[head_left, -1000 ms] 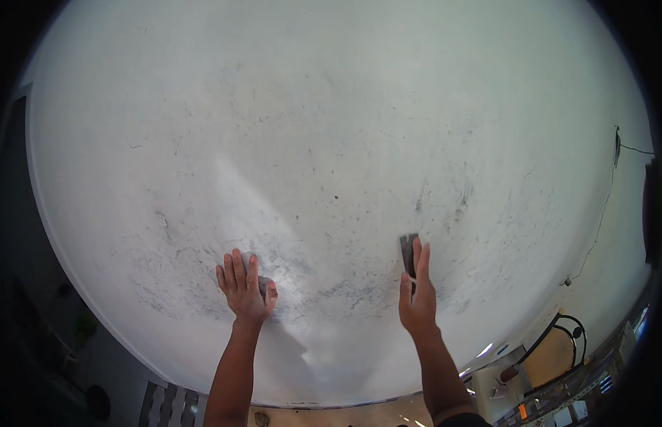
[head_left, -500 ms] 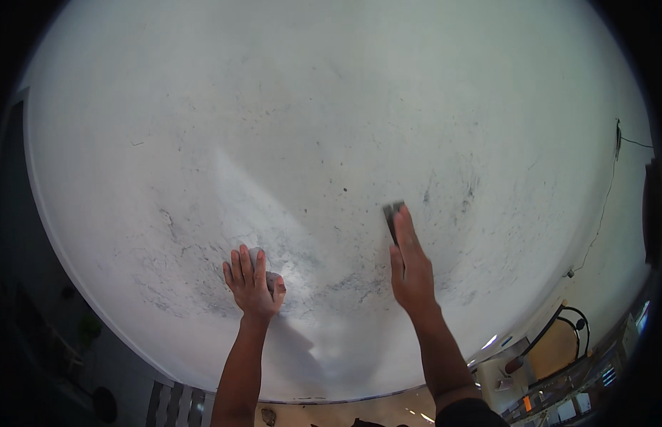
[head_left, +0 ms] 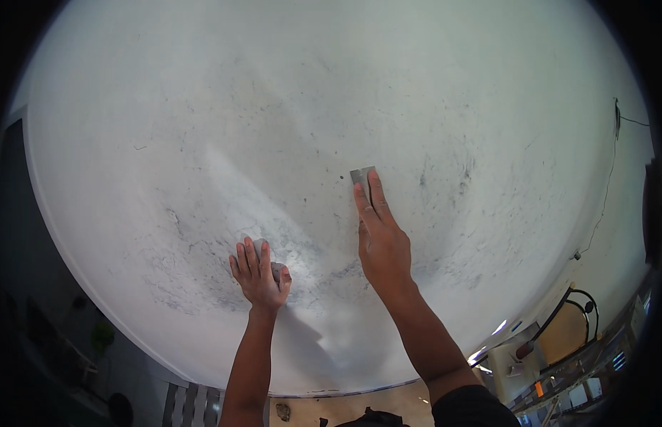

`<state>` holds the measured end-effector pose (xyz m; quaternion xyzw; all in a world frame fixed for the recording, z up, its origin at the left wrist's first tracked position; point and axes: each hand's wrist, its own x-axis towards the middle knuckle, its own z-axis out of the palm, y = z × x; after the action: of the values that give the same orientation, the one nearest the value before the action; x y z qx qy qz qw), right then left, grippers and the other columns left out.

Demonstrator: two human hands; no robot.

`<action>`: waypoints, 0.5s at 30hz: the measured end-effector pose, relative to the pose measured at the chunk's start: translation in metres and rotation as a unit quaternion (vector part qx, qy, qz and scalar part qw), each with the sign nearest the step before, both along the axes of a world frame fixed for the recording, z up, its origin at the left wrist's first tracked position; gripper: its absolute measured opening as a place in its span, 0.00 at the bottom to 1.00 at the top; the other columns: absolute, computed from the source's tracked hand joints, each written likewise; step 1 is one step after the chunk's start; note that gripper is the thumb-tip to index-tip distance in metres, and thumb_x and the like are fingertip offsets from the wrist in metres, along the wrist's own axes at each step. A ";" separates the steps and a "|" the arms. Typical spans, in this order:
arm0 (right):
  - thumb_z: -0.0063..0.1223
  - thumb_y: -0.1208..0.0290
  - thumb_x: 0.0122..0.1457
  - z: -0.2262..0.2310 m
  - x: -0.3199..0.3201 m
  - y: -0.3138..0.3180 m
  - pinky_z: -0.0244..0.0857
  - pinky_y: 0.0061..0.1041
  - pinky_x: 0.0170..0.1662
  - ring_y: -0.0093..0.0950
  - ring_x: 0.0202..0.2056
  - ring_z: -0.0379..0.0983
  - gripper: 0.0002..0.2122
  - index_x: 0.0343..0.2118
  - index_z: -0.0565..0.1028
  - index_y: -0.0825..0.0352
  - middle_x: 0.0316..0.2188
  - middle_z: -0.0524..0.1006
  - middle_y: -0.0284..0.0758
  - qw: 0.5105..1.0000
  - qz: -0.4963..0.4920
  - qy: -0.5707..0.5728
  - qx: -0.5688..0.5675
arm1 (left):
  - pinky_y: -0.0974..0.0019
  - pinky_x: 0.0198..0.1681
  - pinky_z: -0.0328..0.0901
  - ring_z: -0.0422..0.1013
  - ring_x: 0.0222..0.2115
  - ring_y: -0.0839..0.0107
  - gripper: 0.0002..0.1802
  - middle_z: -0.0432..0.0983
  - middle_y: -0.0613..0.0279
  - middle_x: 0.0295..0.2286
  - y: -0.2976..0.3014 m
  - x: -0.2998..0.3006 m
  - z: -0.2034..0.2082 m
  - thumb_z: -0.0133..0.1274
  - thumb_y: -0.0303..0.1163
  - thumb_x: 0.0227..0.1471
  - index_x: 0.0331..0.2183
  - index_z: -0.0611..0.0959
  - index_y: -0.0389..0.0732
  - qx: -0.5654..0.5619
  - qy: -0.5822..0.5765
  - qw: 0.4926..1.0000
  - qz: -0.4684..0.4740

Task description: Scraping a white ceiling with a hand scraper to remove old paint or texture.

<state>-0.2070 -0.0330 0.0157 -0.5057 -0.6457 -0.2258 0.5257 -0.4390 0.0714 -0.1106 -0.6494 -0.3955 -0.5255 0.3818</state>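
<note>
A white wall [head_left: 309, 92] with dark scuffs and flaking patches fills most of the view. My left hand [head_left: 261, 280] lies against its lower part, fingers stretched and somewhat spread. Grey patches show between and beside those fingers; whether they are shadow or a thing under the palm I cannot tell. Right of the middle, my right hand [head_left: 382, 238] presses a flat grey piece, seemingly folded sandpaper [head_left: 359, 175], against the wall. Two fingers lie along it and its top edge juts past the fingertips; the rest is hidden under the hand.
A thin cable [head_left: 602, 206] runs down the wall at the right. At the lower right stand a dark curved metal frame [head_left: 589, 313] with a tan panel and some cluttered items. A small stone-like lump [head_left: 282, 411] lies on the floor below. Dark doorway-like space borders the left.
My right hand has moved up and to the left across the wall with the grey piece. My left hand stays on nearly the same spot. The view has shifted slightly.
</note>
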 end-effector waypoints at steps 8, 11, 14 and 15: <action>0.50 0.80 0.60 0.008 -0.013 -0.012 0.73 0.27 0.29 0.31 0.29 0.79 0.26 0.62 0.68 0.59 0.70 0.56 0.30 0.998 -0.034 -0.014 -0.045 | 0.40 0.68 0.38 0.45 0.68 0.45 0.35 0.51 0.42 0.66 -0.002 -0.003 0.001 0.40 0.50 0.62 0.63 0.66 0.37 0.000 0.011 1.000 0.007; 0.50 0.80 0.60 0.010 -0.018 -0.019 0.74 0.27 0.30 0.32 0.31 0.80 0.25 0.62 0.69 0.59 0.70 0.56 0.32 0.996 -0.052 -0.031 -0.070 | 0.39 0.68 0.38 0.45 0.68 0.46 0.35 0.51 0.42 0.66 -0.004 -0.007 -0.001 0.41 0.49 0.61 0.63 0.66 0.37 -0.016 0.007 1.000 0.002; 0.50 0.80 0.60 -0.001 -0.017 -0.018 0.75 0.27 0.31 0.32 0.33 0.81 0.25 0.62 0.69 0.59 0.70 0.55 0.33 0.995 -0.058 -0.039 -0.073 | 0.40 0.68 0.39 0.46 0.68 0.49 0.37 0.52 0.45 0.66 -0.004 -0.007 -0.002 0.48 0.48 0.55 0.63 0.68 0.42 -0.016 0.001 1.000 0.001; 0.50 0.80 0.60 0.000 -0.017 -0.020 0.75 0.27 0.31 0.32 0.33 0.81 0.25 0.62 0.69 0.59 0.70 0.55 0.33 0.995 -0.056 -0.041 -0.074 | 0.40 0.68 0.39 0.46 0.68 0.49 0.37 0.52 0.45 0.66 -0.005 -0.005 -0.002 0.48 0.48 0.55 0.63 0.68 0.42 -0.018 -0.001 1.000 0.002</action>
<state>-0.2237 -0.0533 0.0160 -0.5692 -0.6520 -0.2273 0.4464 -0.4439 0.0668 -0.1121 -0.6548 -0.4062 -0.5182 0.3712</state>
